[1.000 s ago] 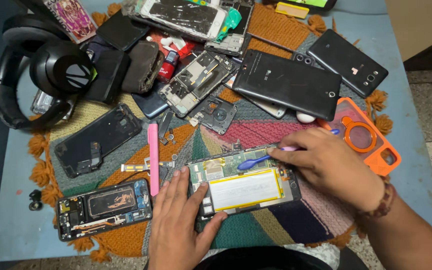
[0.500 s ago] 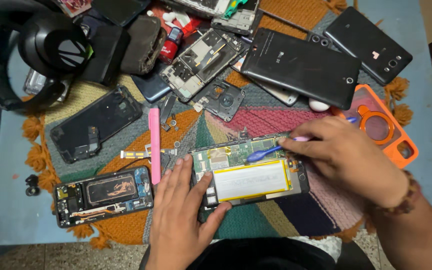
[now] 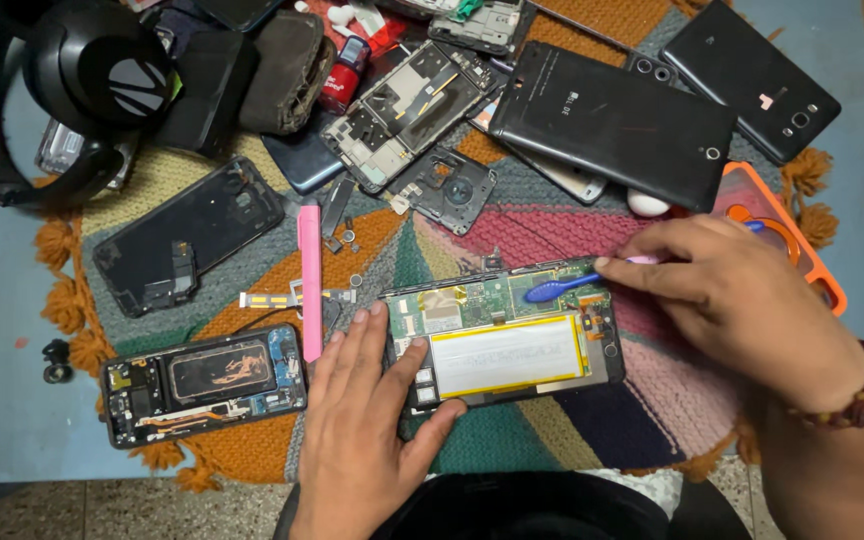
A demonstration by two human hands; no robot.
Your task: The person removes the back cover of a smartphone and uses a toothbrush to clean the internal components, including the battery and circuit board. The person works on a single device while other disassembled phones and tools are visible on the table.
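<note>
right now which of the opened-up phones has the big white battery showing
The opened phone under both hands: left hand steadies it, right hand holds a blue tool on its board. The opened phone at lower left shows a black panel instead.

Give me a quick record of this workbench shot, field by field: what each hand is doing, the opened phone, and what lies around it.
left hand: flat, pressing the opened phone's left end
right hand: pinching a blue plastic pry tool, tip on the phone's upper circuit board
opened phone: back off, pale rectangular battery showing
surface: multicoloured woven mat on a blue table
nearby: pink plastic stick, second opened phone, black headphones, orange phone case
</note>
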